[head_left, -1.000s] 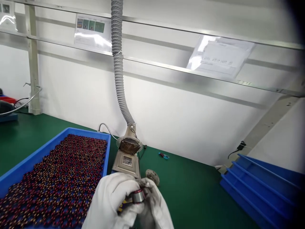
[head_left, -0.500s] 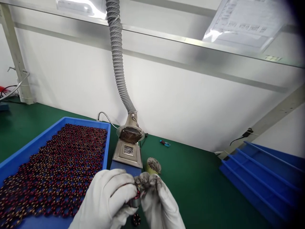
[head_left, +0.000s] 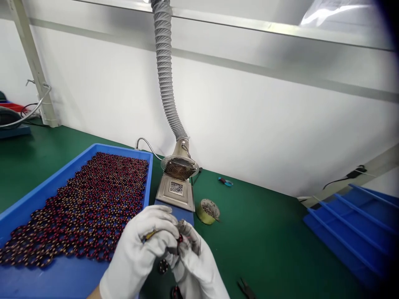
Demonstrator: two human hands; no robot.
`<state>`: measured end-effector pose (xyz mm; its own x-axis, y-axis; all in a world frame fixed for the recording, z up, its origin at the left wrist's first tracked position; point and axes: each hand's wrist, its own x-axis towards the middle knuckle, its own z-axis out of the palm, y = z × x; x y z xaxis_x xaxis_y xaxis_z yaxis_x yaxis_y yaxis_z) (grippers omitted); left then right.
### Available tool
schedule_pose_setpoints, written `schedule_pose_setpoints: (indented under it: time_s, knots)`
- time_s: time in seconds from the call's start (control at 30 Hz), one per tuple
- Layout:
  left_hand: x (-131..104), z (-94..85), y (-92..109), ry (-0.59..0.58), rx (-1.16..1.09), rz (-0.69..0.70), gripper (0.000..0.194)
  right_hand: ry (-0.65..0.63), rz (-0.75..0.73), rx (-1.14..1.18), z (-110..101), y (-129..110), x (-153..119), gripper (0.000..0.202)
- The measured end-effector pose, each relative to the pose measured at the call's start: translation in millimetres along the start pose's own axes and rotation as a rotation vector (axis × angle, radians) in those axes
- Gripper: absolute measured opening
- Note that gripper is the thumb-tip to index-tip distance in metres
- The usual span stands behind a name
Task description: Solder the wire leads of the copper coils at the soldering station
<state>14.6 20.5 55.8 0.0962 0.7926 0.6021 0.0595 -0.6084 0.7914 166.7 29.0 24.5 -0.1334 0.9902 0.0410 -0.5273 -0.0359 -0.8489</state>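
Note:
My left hand [head_left: 140,245], in a white glove, is closed with its fingers curled around a small wound stator ring [head_left: 180,240], dark with red on it and mostly hidden. A yellow sliver shows between those fingers, too small to name. My right hand [head_left: 199,257], gloved with grey-stained fingertips, pinches at the same ring from the right. Just below the hands lies a dark wound ring [head_left: 162,266] with light dots round it. Another dark and red piece [head_left: 176,292] is partly cut off at the bottom edge.
A blue tray [head_left: 56,276] full of red, gold and black wound rings stands at left. Behind my hands is a metal solder pot [head_left: 176,191] under a grey exhaust hose [head_left: 165,62]. A yellowish tin [head_left: 208,211], dark pliers [head_left: 246,288], blue-handled cutters [head_left: 225,181] and blue bins [head_left: 352,232] are at right.
The view has tilted down and turned left, bringing the pliers into sight. My right fingertips have come lower and closer around the stator ring, which is now more covered.

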Motion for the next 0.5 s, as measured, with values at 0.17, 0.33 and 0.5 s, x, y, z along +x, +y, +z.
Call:
schedule_pose_setpoints:
  time_s: [0.17, 0.33, 0.5]
  knots:
    - [3.3, -4.8, 13.9, 0.099, -0.192, -0.374, 0.022, -0.106, 0.141, 0.058, -4.5, -6.3, 0.8, 0.025]
    - [-0.2, 9.7, 15.6, 0.081, -0.428, -0.423, 0.027, -0.093, 0.176, 0.055, -10.9, -3.2, 6.6, 0.020]
    - [-7.3, 12.5, 11.9, 0.304, -0.597, -0.377, 0.022, -0.097, 0.204, 0.056, -12.1, -2.2, 7.2, 0.021]
